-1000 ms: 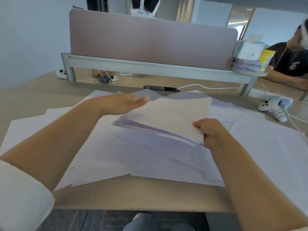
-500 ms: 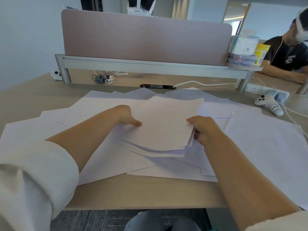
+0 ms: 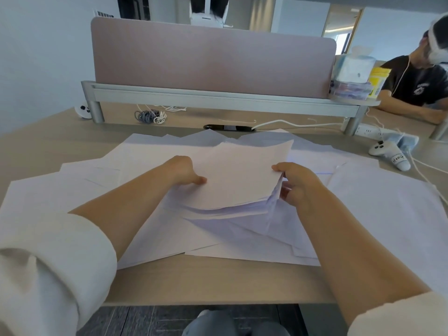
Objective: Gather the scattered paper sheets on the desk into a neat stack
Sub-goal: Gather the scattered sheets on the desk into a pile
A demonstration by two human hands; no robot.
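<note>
**A:** Where was the bundle of paper sheets (image 3: pixel 237 173) at that moment?

**B:** It was raised a little above the middle of the desk (image 3: pixel 218 282), between the two hands. It was not yet tidy. At the near edge the lower sheets fanned out unevenly.

**A:** How did the hands hold it?

**B:** The left hand (image 3: pixel 185 170) gripped the left edge. Its thumb lay on the top sheet, and the other fingers were hidden under the paper. The right hand (image 3: pixel 297 183) clamped the right edge, with the thumb on top and the fingers curled below.

**A:** And the other paper?

**B:** Many loose sheets (image 3: pixel 388 202) lay flat on the desk and overlapped each other. They were under the bundle and spread to both sides of it.

**A:** What else was there?

**B:** Behind the paper stood a pinkish partition panel (image 3: pixel 213 57) on a grey rail. A coil of cables (image 3: pixel 150 116) lay below the rail, at the left. At the right a white controller (image 3: pixel 390 154) lay just beside the sheets, near a power strip (image 3: pixel 368 129). A tissue pack (image 3: pixel 356 69) and a yellow container (image 3: pixel 378 81) stood at the right end of the panel. Another person (image 3: pixel 417 86) in a black T-shirt sat at the far right, with a forearm on the table.
</note>
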